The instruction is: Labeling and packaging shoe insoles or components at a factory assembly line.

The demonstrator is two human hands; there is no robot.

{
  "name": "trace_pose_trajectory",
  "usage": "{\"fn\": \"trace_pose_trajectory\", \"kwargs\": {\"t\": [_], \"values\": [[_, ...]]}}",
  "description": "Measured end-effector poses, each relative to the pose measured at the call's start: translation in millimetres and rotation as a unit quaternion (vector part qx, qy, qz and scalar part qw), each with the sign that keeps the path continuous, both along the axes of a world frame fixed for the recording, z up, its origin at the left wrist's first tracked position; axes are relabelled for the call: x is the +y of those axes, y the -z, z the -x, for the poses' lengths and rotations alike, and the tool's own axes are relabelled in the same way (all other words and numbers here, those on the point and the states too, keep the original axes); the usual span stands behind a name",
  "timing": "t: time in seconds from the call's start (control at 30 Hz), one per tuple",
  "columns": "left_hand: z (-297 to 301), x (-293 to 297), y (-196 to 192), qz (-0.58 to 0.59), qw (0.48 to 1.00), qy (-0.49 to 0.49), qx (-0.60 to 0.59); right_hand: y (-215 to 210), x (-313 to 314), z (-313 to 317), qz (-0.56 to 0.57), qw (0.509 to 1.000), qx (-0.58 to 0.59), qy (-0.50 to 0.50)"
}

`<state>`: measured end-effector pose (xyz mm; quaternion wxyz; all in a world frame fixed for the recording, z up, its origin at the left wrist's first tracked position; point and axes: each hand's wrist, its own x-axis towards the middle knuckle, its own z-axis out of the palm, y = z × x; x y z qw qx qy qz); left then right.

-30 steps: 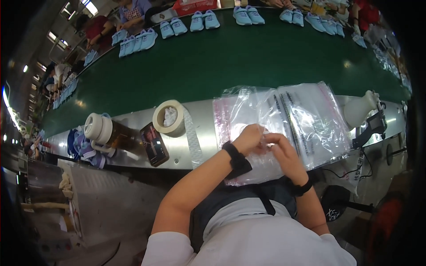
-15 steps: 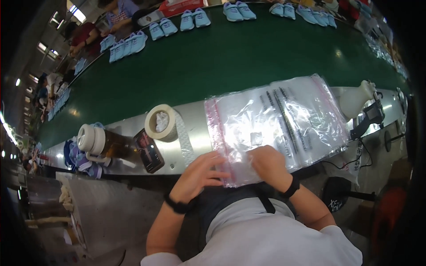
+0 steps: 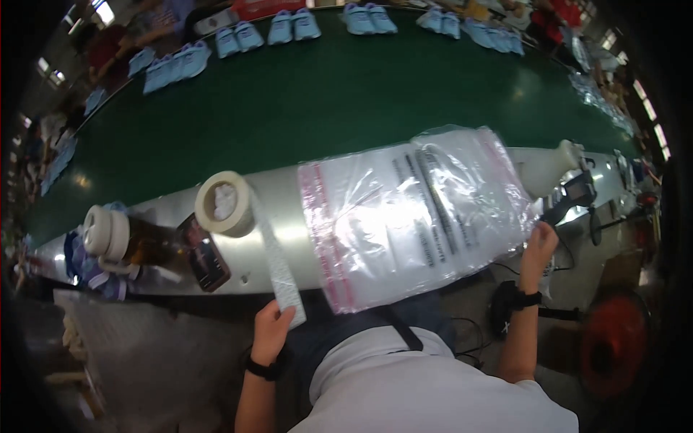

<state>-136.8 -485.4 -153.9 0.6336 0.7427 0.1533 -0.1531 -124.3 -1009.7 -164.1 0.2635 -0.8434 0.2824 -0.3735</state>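
Note:
A stack of clear plastic bags (image 3: 411, 216) with pink zip edges lies on the silver bench ledge (image 3: 281, 195). My left hand (image 3: 273, 330) pinches the loose end of a white strip (image 3: 278, 263) hanging from a tape roll (image 3: 222, 203) at the ledge's front edge. My right hand (image 3: 538, 245) reaches out to the right of the bags, fingers closed around the handle of a dark tool (image 3: 564, 200) beside a white bottle (image 3: 548, 167).
A green conveyor belt (image 3: 325, 101) runs behind the ledge, with several pairs of light blue shoes (image 3: 289, 27) along its far side. A brown jar with a white lid (image 3: 123, 238) and a dark phone (image 3: 203, 254) sit at the left.
Both hands have left the bags. My left hand dropped to the tape strip's end; my right hand swung out right to the dark tool.

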Motion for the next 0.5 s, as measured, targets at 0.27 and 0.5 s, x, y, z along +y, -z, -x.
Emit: {"fn": "trace_pose_trajectory", "kwargs": {"t": [0.27, 0.5], "values": [[-18.9, -45.1, -37.4, 0.328, 0.939, -0.076, 0.067, -80.6, 244.3, -30.4, -0.298, 0.627, 0.228, -0.683], [-50.1, -39.9, -24.5, 0.299, 0.954, -0.016, 0.029, -45.4, 289.4, -20.6, -0.456, 0.6, 0.293, -0.588]]}}
